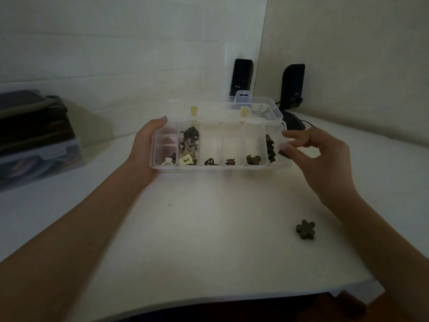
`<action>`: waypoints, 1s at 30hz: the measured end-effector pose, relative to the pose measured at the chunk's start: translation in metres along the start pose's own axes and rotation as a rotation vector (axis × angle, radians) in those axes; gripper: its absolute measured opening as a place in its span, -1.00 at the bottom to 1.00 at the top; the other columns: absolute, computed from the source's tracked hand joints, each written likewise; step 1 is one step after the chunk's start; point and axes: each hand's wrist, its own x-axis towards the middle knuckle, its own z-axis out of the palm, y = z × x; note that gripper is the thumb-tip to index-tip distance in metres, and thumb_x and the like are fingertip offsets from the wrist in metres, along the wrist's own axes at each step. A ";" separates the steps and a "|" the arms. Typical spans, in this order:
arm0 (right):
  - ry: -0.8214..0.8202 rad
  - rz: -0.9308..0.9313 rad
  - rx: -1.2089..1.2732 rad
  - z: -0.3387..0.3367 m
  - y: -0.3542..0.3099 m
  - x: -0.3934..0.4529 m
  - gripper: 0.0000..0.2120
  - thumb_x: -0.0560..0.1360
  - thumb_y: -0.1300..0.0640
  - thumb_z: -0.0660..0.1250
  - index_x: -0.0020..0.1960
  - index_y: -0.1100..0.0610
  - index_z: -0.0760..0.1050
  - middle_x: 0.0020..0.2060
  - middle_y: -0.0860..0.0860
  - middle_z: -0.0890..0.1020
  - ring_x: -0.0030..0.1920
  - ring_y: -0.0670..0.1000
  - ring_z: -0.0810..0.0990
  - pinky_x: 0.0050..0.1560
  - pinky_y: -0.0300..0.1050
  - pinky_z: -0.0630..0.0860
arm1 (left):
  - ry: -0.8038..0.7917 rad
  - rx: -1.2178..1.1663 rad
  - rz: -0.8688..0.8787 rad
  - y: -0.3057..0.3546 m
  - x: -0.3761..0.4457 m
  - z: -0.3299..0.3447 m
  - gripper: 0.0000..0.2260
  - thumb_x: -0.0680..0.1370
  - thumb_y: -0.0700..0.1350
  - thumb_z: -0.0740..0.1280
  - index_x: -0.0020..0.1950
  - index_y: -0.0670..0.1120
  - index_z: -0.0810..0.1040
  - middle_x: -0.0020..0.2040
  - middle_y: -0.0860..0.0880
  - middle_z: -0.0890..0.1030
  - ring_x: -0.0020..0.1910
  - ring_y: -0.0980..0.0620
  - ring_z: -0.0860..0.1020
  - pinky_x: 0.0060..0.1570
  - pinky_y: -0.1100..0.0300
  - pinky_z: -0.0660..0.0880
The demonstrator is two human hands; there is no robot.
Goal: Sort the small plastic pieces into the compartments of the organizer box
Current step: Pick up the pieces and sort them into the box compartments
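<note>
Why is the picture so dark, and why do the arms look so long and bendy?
Head view: the room is dim, so the small pieces in the organizer box look like dark blobs; the white table is brightest in the middle. The wide lens stretches both arms toward the corners. The right hand and the flower-shaped piece look slightly soft.

organizer box: clear plastic
flower piece: dark olive
pieces in box: mostly brown/dk, one cream
table: white
speakers: blk
</note>
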 end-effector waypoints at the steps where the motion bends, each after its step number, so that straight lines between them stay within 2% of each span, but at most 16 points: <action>1: 0.003 -0.014 -0.037 0.000 0.000 -0.001 -0.89 0.39 0.08 0.45 -0.24 0.09 0.57 -0.04 -0.24 0.61 -0.02 -0.30 0.51 0.00 -0.55 0.33 | 0.001 0.004 -0.002 0.000 0.001 -0.001 -0.66 0.35 0.10 0.31 -0.06 -0.14 0.52 -0.23 -0.10 0.53 -0.34 -0.03 0.47 -0.33 0.15 0.40; 3: 0.011 -0.038 -0.099 0.001 0.000 -0.001 -0.92 0.37 0.06 0.46 -0.22 0.06 0.60 -0.08 -0.19 0.57 -0.04 -0.21 0.44 -0.08 -0.55 0.29 | -0.001 0.018 -0.007 0.001 0.001 -0.002 -0.61 0.31 0.12 0.33 -0.04 -0.15 0.53 -0.21 -0.11 0.52 -0.32 -0.05 0.47 -0.28 0.12 0.38; 6: 0.013 -0.076 -0.155 0.001 0.002 -0.002 -0.92 0.34 0.06 0.49 -0.23 0.05 0.63 -0.17 -0.07 0.51 -0.08 -0.16 0.35 -0.11 -0.52 0.26 | -0.044 0.021 -0.003 -0.001 0.003 -0.003 -0.67 0.33 0.12 0.32 -0.15 -0.13 0.61 -0.22 -0.12 0.57 -0.29 -0.08 0.50 -0.21 0.09 0.40; 9: -0.005 -0.128 -0.205 0.002 0.003 -0.003 -0.88 0.32 0.06 0.50 -0.26 0.11 0.64 -0.20 -0.03 0.47 -0.10 -0.16 0.29 -0.08 -0.54 0.23 | -0.068 0.020 0.010 -0.002 0.002 -0.002 -0.67 0.41 0.11 0.23 -0.28 -0.07 0.67 -0.30 -0.08 0.61 -0.34 -0.04 0.54 -0.27 0.16 0.44; 11: -0.038 -0.160 -0.260 0.002 0.004 -0.003 -0.86 0.32 0.04 0.50 -0.27 0.12 0.66 -0.17 0.00 0.47 -0.06 -0.13 0.29 -0.06 -0.54 0.21 | -0.054 0.012 0.013 -0.002 0.002 -0.002 -0.68 0.39 0.12 0.24 -0.23 -0.09 0.65 -0.29 -0.08 0.60 -0.35 -0.03 0.54 -0.29 0.17 0.45; 14: -0.072 -0.221 -0.352 0.001 0.007 -0.002 -0.80 0.42 -0.01 0.41 -0.23 0.11 0.69 -0.13 -0.01 0.47 -0.01 -0.10 0.25 -0.11 -0.36 0.16 | -0.034 0.020 0.010 -0.002 0.002 -0.002 -0.66 0.34 0.13 0.26 -0.15 -0.12 0.59 -0.29 -0.08 0.58 -0.34 -0.05 0.50 -0.30 0.15 0.41; 17: -0.099 -0.244 -0.387 -0.001 0.008 -0.003 -0.68 0.52 -0.07 0.26 -0.15 0.08 0.71 -0.09 -0.05 0.45 -0.01 -0.15 0.20 -0.02 -0.23 0.17 | -0.038 0.003 0.013 -0.003 0.002 -0.003 -0.66 0.35 0.13 0.27 -0.14 -0.13 0.58 -0.29 -0.08 0.58 -0.35 -0.04 0.52 -0.29 0.16 0.42; 19: -0.113 -0.256 -0.409 -0.001 0.009 -0.004 -0.58 0.54 -0.14 0.15 -0.12 0.06 0.71 -0.07 -0.06 0.45 -0.02 -0.17 0.20 -0.03 -0.22 0.21 | -0.032 0.005 0.016 -0.003 0.002 -0.003 -0.64 0.37 0.13 0.26 -0.11 -0.14 0.57 -0.28 -0.08 0.56 -0.37 -0.03 0.53 -0.33 0.21 0.46; 21: -0.099 -0.188 -0.314 -0.002 0.006 -0.004 -0.57 0.54 -0.15 0.12 -0.09 0.04 0.69 -0.08 -0.08 0.43 -0.05 -0.17 0.24 -0.09 -0.32 0.23 | -0.027 0.003 0.019 -0.002 0.002 -0.003 -0.63 0.38 0.14 0.26 -0.05 -0.15 0.54 -0.24 -0.09 0.53 -0.38 -0.01 0.52 -0.39 0.26 0.47; 23: -0.096 -0.040 -0.107 -0.007 0.000 -0.005 -0.63 0.54 -0.14 0.17 -0.11 0.03 0.68 -0.15 0.00 0.47 -0.13 -0.11 0.35 -0.15 -0.35 0.29 | -0.021 -0.003 0.031 -0.002 0.001 -0.002 -0.65 0.41 0.13 0.25 -0.04 -0.14 0.52 -0.24 -0.08 0.52 -0.42 0.01 0.52 -0.44 0.29 0.47; 25: -0.195 0.066 0.056 -0.016 -0.006 -0.007 -0.56 0.50 -0.18 0.16 -0.20 0.10 0.66 -0.31 0.09 0.51 -0.30 -0.09 0.43 -0.24 -0.33 0.35 | -0.012 -0.019 0.037 -0.002 0.001 -0.002 -0.68 0.43 0.11 0.25 -0.07 -0.14 0.52 -0.27 -0.08 0.53 -0.44 0.02 0.52 -0.45 0.30 0.46; 27: -0.415 0.144 0.109 -0.024 -0.007 -0.010 -0.48 0.41 -0.27 0.17 -0.28 0.14 0.64 -0.50 0.07 0.44 -0.48 -0.10 0.37 -0.35 -0.35 0.34 | -0.011 -0.026 0.033 -0.001 0.000 -0.001 -0.69 0.46 0.10 0.24 -0.08 -0.14 0.53 -0.29 -0.07 0.55 -0.44 0.02 0.53 -0.45 0.31 0.46; 30: -0.703 0.153 0.091 -0.030 -0.001 -0.021 -0.47 0.33 -0.41 0.24 -0.30 0.05 0.64 -0.51 0.16 0.42 -0.48 0.02 0.32 -0.35 -0.19 0.30 | 0.006 -0.008 0.012 0.000 -0.001 0.000 -0.67 0.38 0.13 0.27 -0.11 -0.13 0.53 -0.30 -0.06 0.55 -0.41 0.00 0.50 -0.43 0.28 0.45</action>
